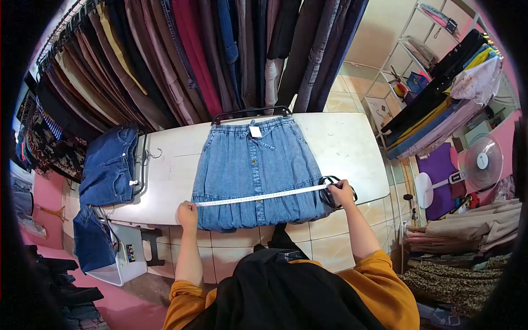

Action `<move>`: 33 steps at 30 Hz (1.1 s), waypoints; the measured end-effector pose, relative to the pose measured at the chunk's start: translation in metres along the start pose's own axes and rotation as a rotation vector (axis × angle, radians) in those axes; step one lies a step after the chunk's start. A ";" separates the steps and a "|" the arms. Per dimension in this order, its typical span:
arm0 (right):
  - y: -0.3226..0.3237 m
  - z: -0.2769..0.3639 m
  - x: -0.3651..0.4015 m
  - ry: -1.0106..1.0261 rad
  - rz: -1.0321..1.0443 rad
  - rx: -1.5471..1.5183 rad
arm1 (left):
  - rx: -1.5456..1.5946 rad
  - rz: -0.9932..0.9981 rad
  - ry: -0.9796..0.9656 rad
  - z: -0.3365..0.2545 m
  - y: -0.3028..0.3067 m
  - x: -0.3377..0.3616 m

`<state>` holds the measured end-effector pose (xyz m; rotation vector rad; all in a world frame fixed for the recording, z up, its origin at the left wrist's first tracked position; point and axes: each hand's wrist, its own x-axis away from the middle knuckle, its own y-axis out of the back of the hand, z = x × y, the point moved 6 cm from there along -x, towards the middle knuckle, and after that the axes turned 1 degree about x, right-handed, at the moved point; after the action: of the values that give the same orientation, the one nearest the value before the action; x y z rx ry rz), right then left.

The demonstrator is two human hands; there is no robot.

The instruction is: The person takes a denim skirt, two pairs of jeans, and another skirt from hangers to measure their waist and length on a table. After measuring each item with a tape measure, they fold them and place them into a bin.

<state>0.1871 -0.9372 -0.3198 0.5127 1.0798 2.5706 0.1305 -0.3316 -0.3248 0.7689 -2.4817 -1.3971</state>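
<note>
The person is measuring across a denim skirt [256,165] that is lying flat on the white table [352,146], its hem reaching the near edge. The left hand [187,212] is holding the end of a measuring tape [258,196] down with closed fingers at the skirt's side. The right hand [342,192] is pinching the tape taut, with a dark loop of slack hanging just beyond its fingers. Between the two sets of fingers the tape is running slightly tilted. I judge that the reading is calling for a level, taut tape. A white tag [255,131] is sitting at the waistband, well away from the fingers. Its writing and the tape's numbers are too small to read.
</note>
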 end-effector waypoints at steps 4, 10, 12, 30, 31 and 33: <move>-0.013 0.000 -0.004 0.021 0.132 -0.181 | -0.042 -0.081 -0.080 -0.004 0.007 0.010; -0.063 0.096 0.040 0.343 0.628 -0.294 | 0.097 -0.115 -0.254 -0.039 0.011 0.048; -0.089 0.122 0.057 0.456 0.752 -0.250 | 0.273 0.058 -0.256 -0.056 0.000 0.058; -0.171 0.317 -0.157 0.946 0.347 0.318 | 0.029 0.002 0.225 -0.016 0.006 0.095; -0.179 0.320 -0.165 0.911 0.361 0.379 | 0.022 -0.011 0.239 -0.011 0.002 0.098; -0.197 0.323 -0.180 0.915 0.311 0.486 | 0.042 0.051 0.247 -0.011 -0.005 0.103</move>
<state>0.5154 -0.6783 -0.2895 -0.5302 2.0734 2.8434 0.0499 -0.3958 -0.3317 0.8248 -2.3295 -1.1594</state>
